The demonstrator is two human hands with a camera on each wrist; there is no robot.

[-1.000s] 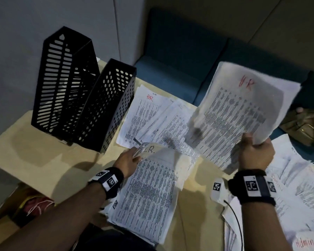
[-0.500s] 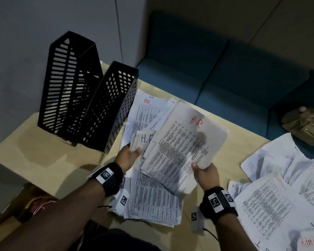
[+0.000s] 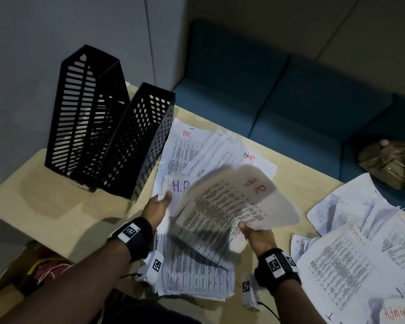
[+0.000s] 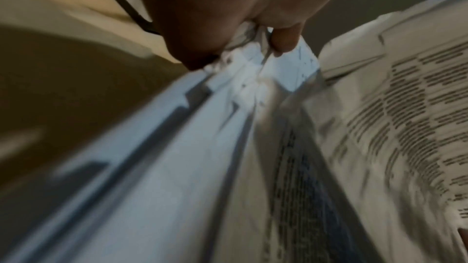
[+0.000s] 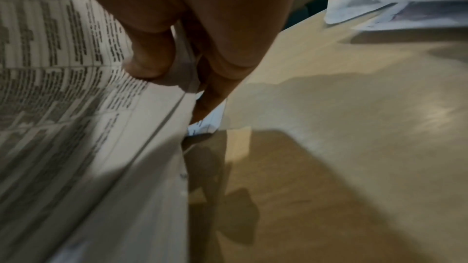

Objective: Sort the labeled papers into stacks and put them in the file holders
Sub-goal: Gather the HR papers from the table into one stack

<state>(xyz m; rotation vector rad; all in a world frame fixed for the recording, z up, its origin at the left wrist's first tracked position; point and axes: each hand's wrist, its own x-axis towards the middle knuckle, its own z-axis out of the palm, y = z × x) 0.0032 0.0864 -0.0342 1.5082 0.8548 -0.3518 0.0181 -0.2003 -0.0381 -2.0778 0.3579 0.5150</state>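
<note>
A printed sheet marked "HR" in red (image 3: 232, 206) hangs blurred over the middle paper pile, pinched at its near right edge by my right hand (image 3: 255, 232). The right wrist view shows thumb and fingers (image 5: 152, 55) clamped on that sheet (image 5: 63, 67). My left hand (image 3: 159, 204) grips the far left corner of a stack whose top page reads "H.R" in blue (image 3: 180, 185); in the left wrist view the thumb (image 4: 286, 37) pinches the stack's edges (image 4: 240, 87). More HR pages (image 3: 187, 146) lie fanned behind. Two black file holders (image 3: 108, 136) stand at the back left.
A second spread of papers (image 3: 360, 242), one marked "Admin" in red (image 3: 395, 313), covers the table's right side. Bare table (image 3: 45, 206) lies in front of the holders. A blue sofa (image 3: 290, 101) with a tan bag (image 3: 393, 162) stands behind the table.
My right hand brought the HR sheet from high on the right down and left onto the middle pile. My left hand lifted the H.R stack's corner.
</note>
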